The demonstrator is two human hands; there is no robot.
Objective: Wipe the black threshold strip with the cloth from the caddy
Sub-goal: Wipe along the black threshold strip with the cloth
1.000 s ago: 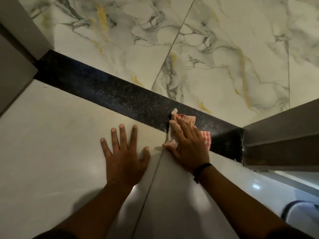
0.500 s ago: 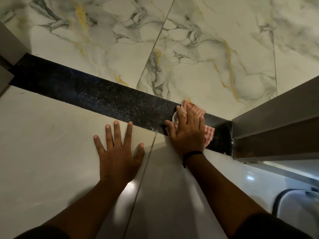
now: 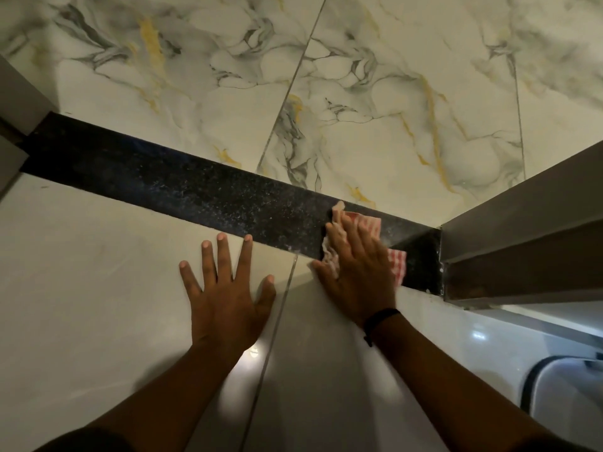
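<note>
Pressing flat on a red-and-white checked cloth (image 3: 372,223), the right hand (image 3: 357,272) pins it to the black threshold strip (image 3: 182,184) near the strip's right end, just short of the door frame (image 3: 522,243). The fingers lie spread over the fabric rather than curled around it, so the hold is by palm pressure only. The left hand (image 3: 225,291) is open and empty, braced on the pale floor tile (image 3: 81,272) beside the strip. The main risk is the cloth bunching or slipping out from under the palm on a long stroke, leaving bare skin dragging over the speckled surface. The pale flecks along the strip may be dust or the stone's own grain; a light pass could miss them.
</note>
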